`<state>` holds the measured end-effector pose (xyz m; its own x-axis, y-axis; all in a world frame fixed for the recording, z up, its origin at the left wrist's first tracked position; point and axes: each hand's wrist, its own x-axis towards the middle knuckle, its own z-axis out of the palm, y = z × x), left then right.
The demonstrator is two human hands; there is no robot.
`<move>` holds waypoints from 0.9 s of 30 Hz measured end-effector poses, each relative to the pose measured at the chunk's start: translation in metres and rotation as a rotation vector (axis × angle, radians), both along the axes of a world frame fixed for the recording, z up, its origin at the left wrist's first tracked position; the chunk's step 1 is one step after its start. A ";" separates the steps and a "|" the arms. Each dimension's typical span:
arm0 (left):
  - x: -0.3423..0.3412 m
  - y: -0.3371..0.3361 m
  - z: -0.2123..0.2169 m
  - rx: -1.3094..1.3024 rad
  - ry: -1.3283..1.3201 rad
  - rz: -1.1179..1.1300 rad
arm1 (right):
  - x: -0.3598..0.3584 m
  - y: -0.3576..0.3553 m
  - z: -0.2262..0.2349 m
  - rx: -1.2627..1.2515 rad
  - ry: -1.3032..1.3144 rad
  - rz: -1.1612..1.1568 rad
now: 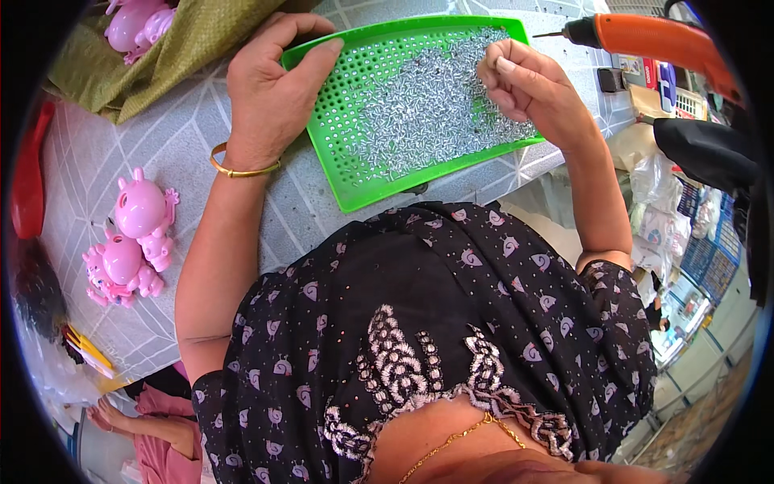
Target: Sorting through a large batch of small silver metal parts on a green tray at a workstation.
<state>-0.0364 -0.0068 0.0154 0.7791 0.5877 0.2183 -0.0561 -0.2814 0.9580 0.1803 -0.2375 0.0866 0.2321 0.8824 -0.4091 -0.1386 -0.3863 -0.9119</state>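
A shallow green plastic tray [351,199] with a perforated bottom lies on the grey patterned table. Small silvery screws [427,109] are heaped over its middle and right side. My left hand [274,89] grips the tray's upper left corner, with the thumb on the rim. Over the right end of the tray, my right hand [538,90] is closed, thumb pressed to the curled fingers. Whatever is between those fingertips is too small or hidden to make out.
An orange power screwdriver [657,39] points its bit toward the tray's upper right corner. Pink toy figure parts [139,208] lie left of my forearm. An olive sack [121,85] with more pink parts is at the upper left. Another person's hands [113,417] show at lower left.
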 end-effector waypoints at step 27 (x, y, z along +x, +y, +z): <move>-0.002 0.001 -0.001 0.003 -0.007 0.006 | -0.004 0.033 0.004 0.209 -1.189 0.219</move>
<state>-0.0381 -0.0062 0.0141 0.7742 0.5916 0.2252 -0.0607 -0.2847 0.9567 0.1763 -0.2042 0.0905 0.2029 0.9730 0.1105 0.8714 -0.1279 -0.4737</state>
